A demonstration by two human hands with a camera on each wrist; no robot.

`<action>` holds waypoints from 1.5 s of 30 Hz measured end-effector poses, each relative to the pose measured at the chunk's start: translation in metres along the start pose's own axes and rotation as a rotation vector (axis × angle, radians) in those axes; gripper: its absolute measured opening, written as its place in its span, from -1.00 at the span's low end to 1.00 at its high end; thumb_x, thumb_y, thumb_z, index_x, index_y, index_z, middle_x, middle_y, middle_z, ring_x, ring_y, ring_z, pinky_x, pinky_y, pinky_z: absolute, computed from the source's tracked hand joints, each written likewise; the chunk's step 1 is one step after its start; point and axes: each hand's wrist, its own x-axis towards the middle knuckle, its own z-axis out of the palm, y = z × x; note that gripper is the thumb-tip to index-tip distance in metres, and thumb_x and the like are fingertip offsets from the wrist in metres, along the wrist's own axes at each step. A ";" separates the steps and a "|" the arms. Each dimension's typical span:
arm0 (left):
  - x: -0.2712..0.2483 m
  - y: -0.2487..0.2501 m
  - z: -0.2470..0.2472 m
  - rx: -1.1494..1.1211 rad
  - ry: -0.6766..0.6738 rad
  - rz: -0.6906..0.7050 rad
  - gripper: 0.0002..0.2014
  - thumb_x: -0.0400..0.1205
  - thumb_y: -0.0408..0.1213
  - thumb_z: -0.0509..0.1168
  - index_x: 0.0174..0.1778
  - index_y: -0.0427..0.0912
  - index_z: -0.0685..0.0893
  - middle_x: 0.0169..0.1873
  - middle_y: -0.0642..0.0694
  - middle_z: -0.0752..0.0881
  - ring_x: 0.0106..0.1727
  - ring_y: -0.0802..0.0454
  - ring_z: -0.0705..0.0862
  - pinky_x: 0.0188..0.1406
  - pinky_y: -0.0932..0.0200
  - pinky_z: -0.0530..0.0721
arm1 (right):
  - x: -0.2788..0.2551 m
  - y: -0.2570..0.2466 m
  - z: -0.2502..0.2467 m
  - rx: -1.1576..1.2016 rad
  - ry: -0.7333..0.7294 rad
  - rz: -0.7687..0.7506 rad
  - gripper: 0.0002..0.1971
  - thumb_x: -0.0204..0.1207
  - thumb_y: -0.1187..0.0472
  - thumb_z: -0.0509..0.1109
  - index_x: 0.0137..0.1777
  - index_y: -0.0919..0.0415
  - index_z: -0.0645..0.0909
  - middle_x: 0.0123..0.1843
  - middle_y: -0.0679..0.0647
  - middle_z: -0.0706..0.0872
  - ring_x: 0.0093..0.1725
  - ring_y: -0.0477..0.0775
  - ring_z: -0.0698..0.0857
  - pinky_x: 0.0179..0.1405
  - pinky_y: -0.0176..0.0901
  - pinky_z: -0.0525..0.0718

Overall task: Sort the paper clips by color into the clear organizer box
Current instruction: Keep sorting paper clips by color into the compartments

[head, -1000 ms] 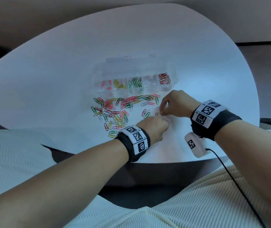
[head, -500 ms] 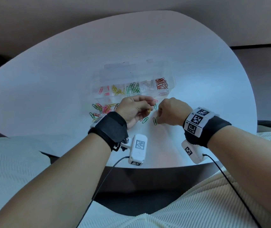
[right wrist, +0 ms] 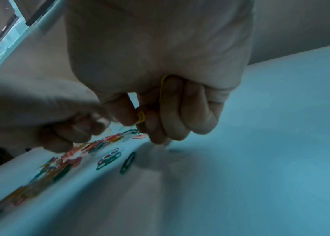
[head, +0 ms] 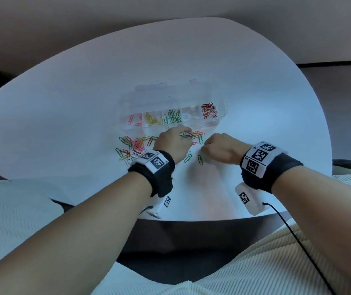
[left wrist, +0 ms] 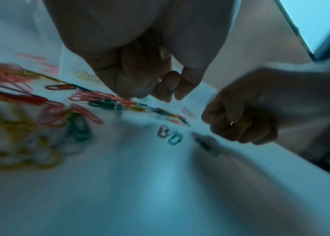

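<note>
The clear organizer box lies open on the white table, its front row holding pink, yellow, green, clear and red clips in separate cells. Loose mixed paper clips lie spread in front of it. My left hand is palm down with curled fingers, and its fingertips reach the row of clips nearest the box. Whether they pinch one is unclear. My right hand sits beside it, and its curled fingers hold yellow paper clips. A lone green clip lies just in front of it.
The round white table ends in a near edge close to my lap. A white sensor module with a black cable hangs under the right wrist. Bare tabletop lies left, right and behind the box.
My left hand has turned from palm up to palm down and moved forward to the clips in front of the box. My right hand has stayed almost in place, still curled.
</note>
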 end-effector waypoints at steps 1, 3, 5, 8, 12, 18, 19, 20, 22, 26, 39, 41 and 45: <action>0.000 -0.005 0.001 0.066 -0.013 0.025 -0.66 0.59 -0.16 0.28 0.28 0.13 0.70 0.15 -0.01 0.76 0.13 -0.05 0.70 0.13 0.21 0.61 | 0.000 -0.001 0.000 0.063 -0.015 -0.004 -0.73 0.49 0.22 0.19 -0.46 0.19 0.39 -0.33 0.14 0.58 -0.34 0.12 0.47 -0.41 -0.12 0.36; 0.001 -0.014 0.001 0.119 -0.004 0.052 -0.68 0.60 -0.13 0.32 0.27 0.13 0.72 0.12 -0.07 0.79 0.10 -0.08 0.71 0.07 0.24 0.61 | 0.000 0.000 -0.002 0.217 -0.046 -0.006 -0.73 0.43 0.28 0.18 -0.51 0.20 0.34 -0.49 0.08 0.58 -0.49 0.10 0.36 -0.50 -0.18 0.28; 0.001 -0.019 0.000 0.163 0.022 0.071 -0.78 0.59 -0.09 0.35 0.13 0.11 0.78 -0.02 -0.07 0.81 -0.01 -0.10 0.72 -0.07 0.23 0.62 | 0.000 0.002 -0.004 0.359 -0.067 -0.010 -0.77 0.36 0.28 0.16 -0.52 0.21 0.32 -0.59 0.07 0.59 -0.57 0.10 0.27 -0.56 -0.22 0.20; -0.003 -0.021 -0.002 0.243 0.045 0.095 -0.85 0.56 -0.03 0.36 -0.06 0.06 0.78 -0.22 -0.02 0.77 -0.13 -0.09 0.71 -0.17 0.17 0.65 | -0.001 0.004 -0.006 0.498 -0.091 -0.006 -0.75 0.35 0.35 0.14 -0.54 0.22 0.30 -0.59 0.15 0.55 -0.61 0.04 0.17 -0.57 -0.26 0.12; -0.003 -0.012 -0.001 0.274 0.030 0.186 -0.75 0.63 -0.07 0.28 0.22 0.15 0.67 -0.18 -0.01 0.75 -0.05 -0.12 0.72 -0.04 0.07 0.69 | -0.005 0.002 -0.008 0.573 -0.115 -0.017 -0.70 0.34 0.43 0.09 -0.56 0.17 0.20 -0.55 0.10 0.31 -0.50 0.01 0.05 -0.49 -0.25 0.01; 0.013 0.003 0.007 0.463 0.013 0.256 -0.72 0.71 -0.10 0.17 0.30 0.12 0.65 0.12 -0.16 0.74 0.12 -0.25 0.70 0.07 -0.04 0.68 | -0.005 -0.002 -0.010 0.528 -0.089 -0.031 -0.68 0.40 0.38 0.13 -0.54 0.11 0.22 -0.59 0.01 0.24 -0.56 -0.01 0.10 -0.51 -0.28 0.05; 0.015 0.003 0.007 0.486 0.010 0.246 -0.74 0.71 -0.10 0.17 0.23 0.07 0.68 0.09 -0.15 0.74 0.10 -0.25 0.70 0.04 -0.03 0.68 | -0.004 -0.004 -0.011 0.518 -0.081 -0.034 -0.68 0.40 0.37 0.14 -0.55 0.11 0.25 -0.59 0.01 0.26 -0.57 -0.01 0.12 -0.52 -0.28 0.07; 0.016 0.003 0.007 0.503 0.010 0.237 -0.76 0.70 -0.10 0.18 0.19 0.05 0.71 0.07 -0.14 0.74 0.08 -0.25 0.70 0.03 -0.01 0.68 | -0.004 -0.005 -0.011 0.508 -0.074 -0.040 -0.69 0.39 0.36 0.16 -0.55 0.11 0.27 -0.59 0.01 0.27 -0.58 -0.01 0.14 -0.52 -0.28 0.08; 0.016 0.001 0.006 0.539 0.013 0.230 -0.77 0.70 -0.11 0.19 0.17 0.04 0.72 0.05 -0.12 0.74 0.06 -0.21 0.70 -0.03 0.03 0.64 | -0.005 -0.008 -0.013 0.491 -0.062 -0.055 -0.71 0.36 0.37 0.17 -0.56 0.12 0.30 -0.60 0.02 0.29 -0.58 0.00 0.17 -0.55 -0.28 0.12; 0.014 -0.002 0.008 0.715 -0.028 0.298 -0.82 0.71 -0.18 0.22 0.11 -0.11 0.69 0.05 -0.12 0.61 0.04 -0.24 0.68 -0.15 0.03 0.58 | -0.006 -0.012 -0.014 0.408 -0.037 -0.056 -0.81 0.36 0.34 0.19 -0.46 0.19 0.38 -0.56 0.06 0.37 -0.56 0.04 0.25 -0.57 -0.26 0.20; 0.007 0.015 0.005 0.769 -0.178 0.371 -0.75 0.64 -0.38 0.25 0.23 -0.21 0.51 -0.06 -0.17 0.58 0.00 -0.23 0.67 -0.31 0.04 0.45 | -0.005 -0.012 -0.008 0.291 0.073 0.017 -0.88 0.54 0.29 0.17 -0.13 0.29 0.52 -0.33 0.10 0.53 -0.42 0.11 0.45 -0.49 -0.18 0.40; 0.006 0.017 0.001 0.739 -0.176 0.369 -0.84 0.66 -0.31 0.24 0.12 -0.22 0.60 -0.04 -0.18 0.60 -0.02 -0.20 0.67 -0.30 0.08 0.48 | -0.004 -0.009 -0.008 0.229 0.101 0.011 -0.90 0.55 0.28 0.21 -0.13 0.27 0.52 -0.25 0.09 0.58 -0.40 0.07 0.47 -0.45 -0.21 0.42; -0.001 0.016 -0.012 0.481 -0.170 0.195 -0.78 0.63 -0.24 0.20 -0.32 -0.20 0.56 -0.24 -0.15 0.60 -0.24 -0.12 0.60 -0.38 0.18 0.46 | -0.007 -0.012 -0.011 0.229 0.131 -0.015 -0.86 0.54 0.32 0.23 -0.24 0.19 0.52 -0.26 0.09 0.62 -0.42 0.02 0.50 -0.42 -0.19 0.42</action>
